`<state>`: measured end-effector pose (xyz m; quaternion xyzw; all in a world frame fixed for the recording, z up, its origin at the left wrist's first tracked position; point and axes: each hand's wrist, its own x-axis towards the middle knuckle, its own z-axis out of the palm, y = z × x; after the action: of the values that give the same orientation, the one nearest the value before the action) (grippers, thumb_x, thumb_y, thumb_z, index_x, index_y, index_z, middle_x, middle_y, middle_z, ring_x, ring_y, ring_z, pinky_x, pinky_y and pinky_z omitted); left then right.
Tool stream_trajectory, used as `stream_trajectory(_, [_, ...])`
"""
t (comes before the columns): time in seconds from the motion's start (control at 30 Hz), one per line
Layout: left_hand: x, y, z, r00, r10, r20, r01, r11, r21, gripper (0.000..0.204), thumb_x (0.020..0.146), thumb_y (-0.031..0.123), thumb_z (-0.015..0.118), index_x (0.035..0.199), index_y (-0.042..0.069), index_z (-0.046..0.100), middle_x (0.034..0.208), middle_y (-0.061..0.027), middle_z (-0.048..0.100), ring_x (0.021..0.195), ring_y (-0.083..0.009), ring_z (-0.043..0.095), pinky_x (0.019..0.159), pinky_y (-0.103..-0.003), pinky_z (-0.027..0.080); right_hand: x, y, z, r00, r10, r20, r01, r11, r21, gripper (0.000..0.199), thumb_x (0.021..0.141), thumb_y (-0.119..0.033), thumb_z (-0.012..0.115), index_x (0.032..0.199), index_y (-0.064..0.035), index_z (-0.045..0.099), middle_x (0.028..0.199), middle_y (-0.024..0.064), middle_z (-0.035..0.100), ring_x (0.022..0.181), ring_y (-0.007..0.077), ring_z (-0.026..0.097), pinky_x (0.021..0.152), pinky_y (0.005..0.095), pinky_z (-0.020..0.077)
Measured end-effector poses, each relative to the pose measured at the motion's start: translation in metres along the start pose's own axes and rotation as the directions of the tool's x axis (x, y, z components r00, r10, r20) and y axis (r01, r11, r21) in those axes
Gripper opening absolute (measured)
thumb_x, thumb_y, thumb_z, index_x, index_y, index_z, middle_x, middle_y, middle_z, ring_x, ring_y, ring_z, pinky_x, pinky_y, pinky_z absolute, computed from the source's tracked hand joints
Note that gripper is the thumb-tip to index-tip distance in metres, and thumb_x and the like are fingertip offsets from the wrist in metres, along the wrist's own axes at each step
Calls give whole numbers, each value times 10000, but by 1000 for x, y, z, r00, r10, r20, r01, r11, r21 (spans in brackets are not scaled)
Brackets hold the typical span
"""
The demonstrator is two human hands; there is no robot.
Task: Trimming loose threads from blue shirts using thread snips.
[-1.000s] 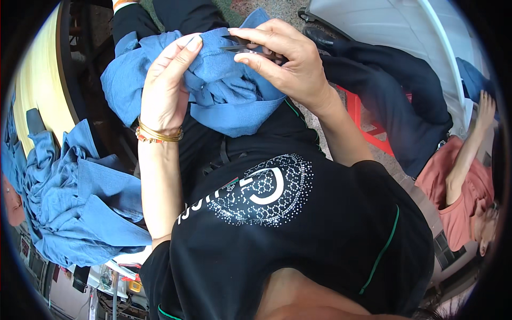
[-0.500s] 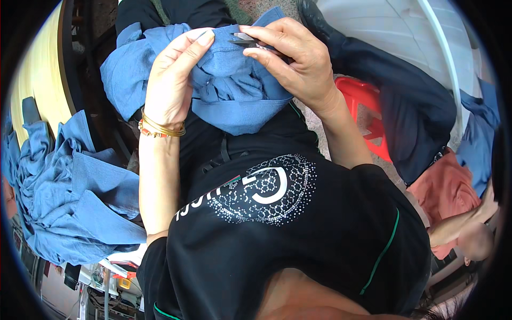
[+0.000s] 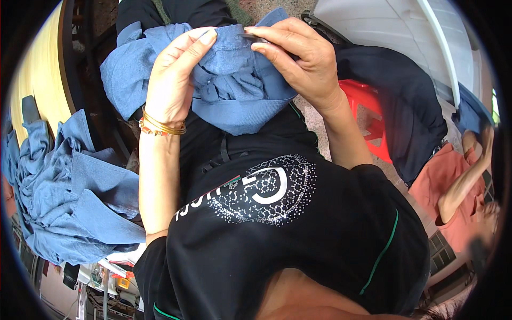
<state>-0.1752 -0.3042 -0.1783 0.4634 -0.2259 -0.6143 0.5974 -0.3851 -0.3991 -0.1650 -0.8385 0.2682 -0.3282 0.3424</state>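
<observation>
A crumpled blue cloth garment [image 3: 229, 88] lies across my lap. At its far edge my left hand [image 3: 176, 66] pinches the stitched band between thumb and fingers. My right hand [image 3: 309, 61] grips small dark thread snips [image 3: 256, 38] beside the same edge, to the right of my left hand. The snips' tips reach the cloth's edge; most of their body is hidden in my fingers. Whether a thread lies between the blades is too small to tell.
A heap of blue garments [image 3: 80, 197] lies at my left, near a pale wooden board [image 3: 40, 64]. To the right, a co-worker in a salmon shirt [image 3: 461, 197] and dark trousers [image 3: 400, 101] sits by a red plastic stool [image 3: 370, 114]. White sheeting [image 3: 394, 32] is beyond.
The snips' blades, spread apart before, now look nearly together, and my right hand has shifted slightly right. The co-worker's leg has drawn back and their arm has risen.
</observation>
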Motion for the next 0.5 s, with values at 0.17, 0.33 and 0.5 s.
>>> stream_trajectory(0.17, [1,1,9,999,50,20,-51,997,50,230,998,131,641,1182,8,700,1095,-43,729,1023,-101,656,951,-245,483,2,2,-1,979,204,13,-190,883,430,351,890,-61,761,1229,4,695,877,-43,556,799,21,508,665,177,393])
stream_trajectory(0.33, [3,9,28,984,147,100,-169,950,262,209,992,122,654,1146,-11,700,1022,-22,732,929,-77,663,854,-225,521,4,-4,-14,855,402,327,-517,702,489,306,886,-51,769,1174,15,688,821,-80,545,733,-8,488,627,157,353])
stream_trajectory(0.5, [3,9,20,975,184,124,-222,778,587,180,965,79,672,1118,-8,709,940,-14,729,875,-61,652,804,-223,521,0,-6,-35,878,434,203,-469,691,550,139,896,-73,763,963,-37,646,756,-90,544,649,-14,447,563,168,310])
